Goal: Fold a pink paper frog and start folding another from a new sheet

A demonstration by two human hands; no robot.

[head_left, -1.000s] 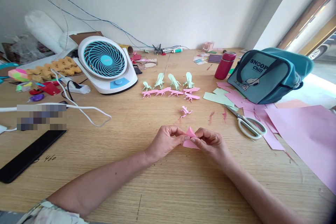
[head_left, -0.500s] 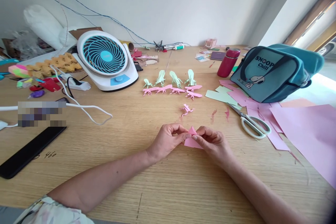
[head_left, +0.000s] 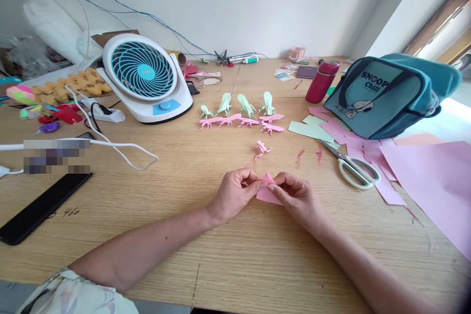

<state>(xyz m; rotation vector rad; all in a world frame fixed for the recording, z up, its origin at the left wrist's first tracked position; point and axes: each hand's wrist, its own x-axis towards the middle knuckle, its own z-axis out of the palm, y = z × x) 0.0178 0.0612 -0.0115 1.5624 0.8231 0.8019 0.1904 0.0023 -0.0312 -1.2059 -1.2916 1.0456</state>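
A small folded pink paper (head_left: 268, 192) is pinched between my left hand (head_left: 235, 195) and my right hand (head_left: 300, 198), low over the wooden table (head_left: 221, 265). Both hands have fingertips pressed together on the paper's top point. Just beyond lies one small pink folded figure (head_left: 262, 149). Farther back stand a row of pink folded figures (head_left: 239, 121) and a row of pale green ones (head_left: 243, 105).
White-handled scissors (head_left: 353, 169) and pink paper sheets (head_left: 430, 181) lie to the right, below a teal bag (head_left: 386, 95) and a red bottle (head_left: 322, 81). A white-and-teal fan (head_left: 143, 76), a white cable (head_left: 121, 149) and a black phone (head_left: 40, 208) are on the left.
The view has tilted slightly, so things sit a little higher in frame. My fingers have closed tighter over the pink paper's point; the paper stays in the same spot.
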